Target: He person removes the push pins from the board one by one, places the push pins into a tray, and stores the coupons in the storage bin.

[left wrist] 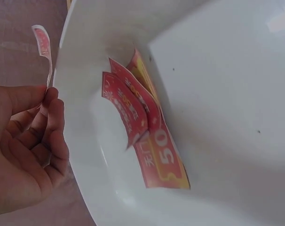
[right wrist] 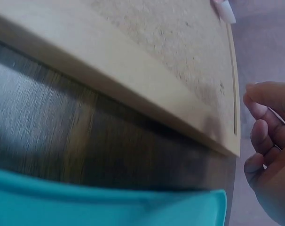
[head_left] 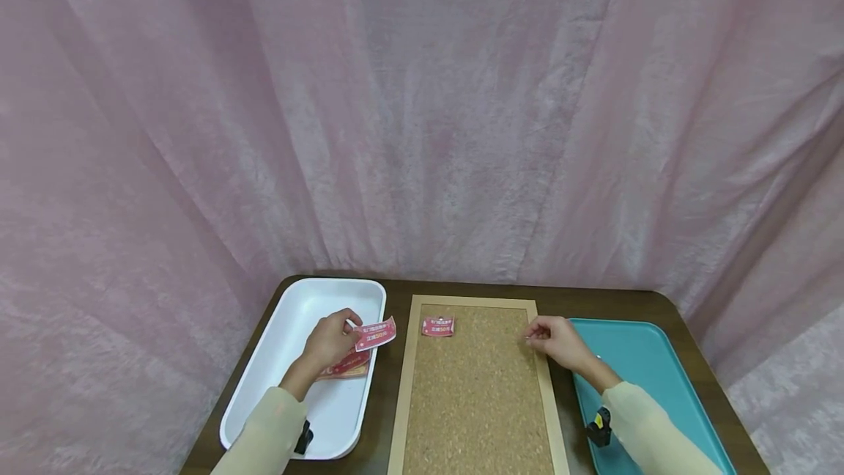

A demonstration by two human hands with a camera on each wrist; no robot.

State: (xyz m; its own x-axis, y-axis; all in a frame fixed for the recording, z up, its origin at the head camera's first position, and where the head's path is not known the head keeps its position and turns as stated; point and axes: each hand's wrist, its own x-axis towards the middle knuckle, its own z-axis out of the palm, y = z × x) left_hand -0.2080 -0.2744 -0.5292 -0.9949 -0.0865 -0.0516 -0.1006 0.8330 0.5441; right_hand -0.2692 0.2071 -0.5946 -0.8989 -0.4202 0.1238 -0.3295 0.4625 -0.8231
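Note:
My left hand pinches a red paper coupon by its end over the right side of a white tray. In the left wrist view, the held coupon curls upward from the fingertips. Below it, several red and yellow coupons lie overlapped in the tray. My right hand hovers at the upper right of a framed cork board, thumb and forefinger together on a tiny pale thing too small to make out. Another red coupon is on the board's upper left, with a small pale dot at its top edge.
A teal tray stands right of the board, partly under the right forearm, with a tiny white thing near its left side. Dark brown tabletop shows between the trays and board. A pink curtain hangs behind.

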